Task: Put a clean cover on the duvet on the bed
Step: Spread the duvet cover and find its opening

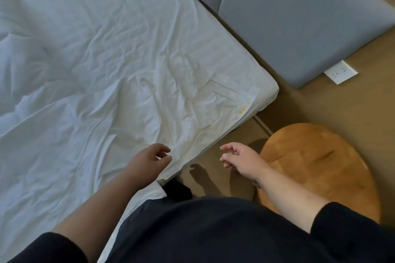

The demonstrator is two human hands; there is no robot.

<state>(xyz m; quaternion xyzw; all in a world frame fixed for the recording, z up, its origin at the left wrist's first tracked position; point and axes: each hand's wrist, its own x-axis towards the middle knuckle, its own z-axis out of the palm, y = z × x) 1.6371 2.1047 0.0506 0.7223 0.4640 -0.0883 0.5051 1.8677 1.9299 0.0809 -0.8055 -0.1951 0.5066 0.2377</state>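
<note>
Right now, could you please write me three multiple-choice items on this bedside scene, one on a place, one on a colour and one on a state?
1. Where is the round wooden stool?
A. On the bed
B. On the floor beside the bed's corner
C. On the grey panels

2. What colour are the padded wall panels?
A. Grey
B. Red
C. Green

3. What is the left hand doing?
A. Gripping a pillow
B. Lifting the stool
C. Hanging over the white cover's edge, holding nothing

Answers:
1 B, the stool stands on the tan floor right of the bed.
2 A, both panels look grey.
3 C, the fingers are loosely curled with nothing between them.
</note>
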